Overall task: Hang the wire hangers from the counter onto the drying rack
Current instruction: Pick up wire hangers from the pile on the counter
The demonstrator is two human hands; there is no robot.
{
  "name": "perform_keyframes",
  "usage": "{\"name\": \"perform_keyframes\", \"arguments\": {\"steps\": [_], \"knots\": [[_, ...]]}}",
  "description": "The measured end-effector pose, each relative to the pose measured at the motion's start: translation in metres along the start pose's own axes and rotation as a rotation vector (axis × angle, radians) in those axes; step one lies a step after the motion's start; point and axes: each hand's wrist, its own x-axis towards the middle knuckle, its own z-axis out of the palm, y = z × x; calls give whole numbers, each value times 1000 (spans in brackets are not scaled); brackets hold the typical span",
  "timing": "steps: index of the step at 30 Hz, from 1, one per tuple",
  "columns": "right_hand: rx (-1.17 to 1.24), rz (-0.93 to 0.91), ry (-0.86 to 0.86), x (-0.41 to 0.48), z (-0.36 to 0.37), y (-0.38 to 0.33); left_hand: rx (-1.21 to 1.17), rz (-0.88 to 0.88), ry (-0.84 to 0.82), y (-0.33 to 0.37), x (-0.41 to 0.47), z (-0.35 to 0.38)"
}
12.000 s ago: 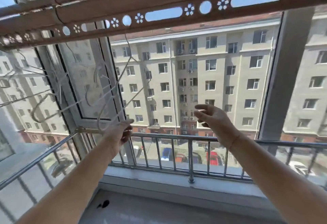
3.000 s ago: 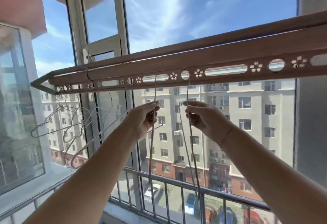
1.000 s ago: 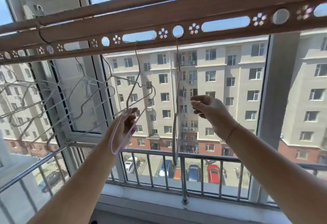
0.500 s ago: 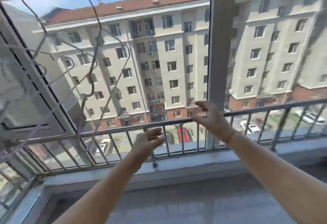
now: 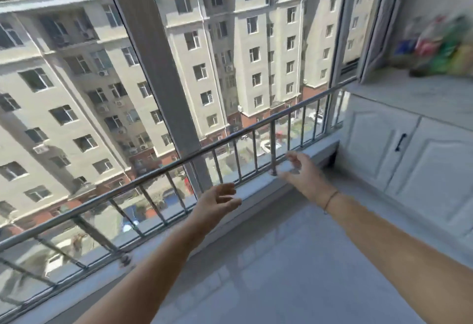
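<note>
I can read no text, label, brand, number or sign here. The colourful packets (image 5: 445,52) on the desk (image 5: 409,95) are too blurred, so I cannot make out any print on them. The building (image 5: 230,49) across the street and the cars (image 5: 268,145) below it are too small and soft for me to see any letters or plates.
</note>
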Motion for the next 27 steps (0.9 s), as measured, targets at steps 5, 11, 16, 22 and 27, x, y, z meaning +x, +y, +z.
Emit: {"name": "perform_keyframes", "arguments": {"steps": [5, 11, 16, 22, 27], "knots": [[-35, 85, 132, 2, -115, 70, -42, 42, -74, 43, 62, 111], [-64, 163, 280, -4, -249, 137, -56, 62, -201, 87, 125, 237], [-87, 237, 423, -18, -339, 178, -18, 104, -313, 132, 172, 329], [-75, 340, 570, -26, -419, 231, -32, 157, -460, 177, 227, 430], [-91, 397, 682, -7, -484, 272, -38, 177, -580, 205, 286, 508]]}}
